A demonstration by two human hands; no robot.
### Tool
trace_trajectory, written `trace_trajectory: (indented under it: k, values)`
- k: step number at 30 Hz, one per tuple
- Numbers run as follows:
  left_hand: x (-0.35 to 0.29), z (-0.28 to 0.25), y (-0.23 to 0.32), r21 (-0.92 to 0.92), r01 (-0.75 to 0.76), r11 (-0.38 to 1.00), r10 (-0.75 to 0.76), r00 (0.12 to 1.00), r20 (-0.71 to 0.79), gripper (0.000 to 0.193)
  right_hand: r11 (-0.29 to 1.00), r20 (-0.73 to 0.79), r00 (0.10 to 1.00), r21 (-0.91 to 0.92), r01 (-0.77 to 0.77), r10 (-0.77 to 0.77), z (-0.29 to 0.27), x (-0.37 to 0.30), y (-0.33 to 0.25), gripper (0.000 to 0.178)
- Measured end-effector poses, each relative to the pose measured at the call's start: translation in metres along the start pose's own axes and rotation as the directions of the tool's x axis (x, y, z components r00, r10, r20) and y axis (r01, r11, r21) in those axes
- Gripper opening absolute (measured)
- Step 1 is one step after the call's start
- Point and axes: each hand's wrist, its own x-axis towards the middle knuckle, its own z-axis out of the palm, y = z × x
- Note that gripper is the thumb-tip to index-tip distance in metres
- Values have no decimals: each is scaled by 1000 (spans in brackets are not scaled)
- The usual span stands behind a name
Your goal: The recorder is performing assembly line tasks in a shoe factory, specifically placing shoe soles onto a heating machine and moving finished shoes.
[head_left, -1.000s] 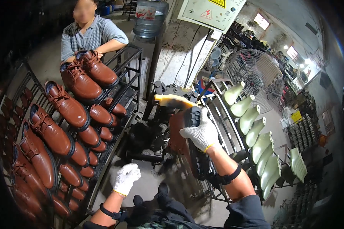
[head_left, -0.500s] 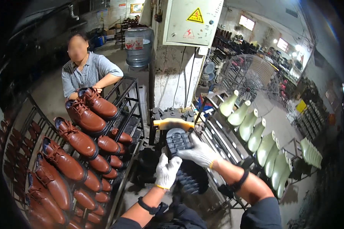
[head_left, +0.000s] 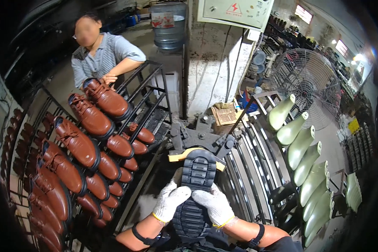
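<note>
A black shoe sole [head_left: 192,218] lies tread side up between my hands, its heel pointing away from me. Whether an upper is attached below it is hidden. My left hand [head_left: 171,200], in a white knit glove, grips the sole's left edge at the waist with the thumb on top. On the opposite edge my right hand [head_left: 215,204], gloved the same way, holds it with the thumb pressed near the middle. Just beyond, the heel overlaps a curved yellow pad [head_left: 180,156] on a dark metal machine [head_left: 203,134].
On the left a black rack [head_left: 149,77] carries rows of brown lace-up shoes [head_left: 77,140]; a person [head_left: 103,52] leans on its far end. Pale green shoe lasts [head_left: 300,147] line a right-hand rack. Behind stand a pillar [head_left: 212,71], a water bottle [head_left: 169,27] and a caged fan [head_left: 304,90].
The sole has turned straighter and come nearer my body. My right hand has moved from the heel down to the waist, level with my left. The view has shifted downward and left.
</note>
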Motion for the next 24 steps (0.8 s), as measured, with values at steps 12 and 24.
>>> trace_trajectory:
  k: [12, 24]
  values:
    - [-32, -48, -39, 781, -463, 419, 118, 881, 459, 32, 966, -7, 966, -17, 259, -259, -10, -44, 73, 35]
    - [-75, -37, -63, 917, -397, -30, 403, 835, 375, 57, 513, 159, 762, -651, 559, -628, -16, -51, 104, 19]
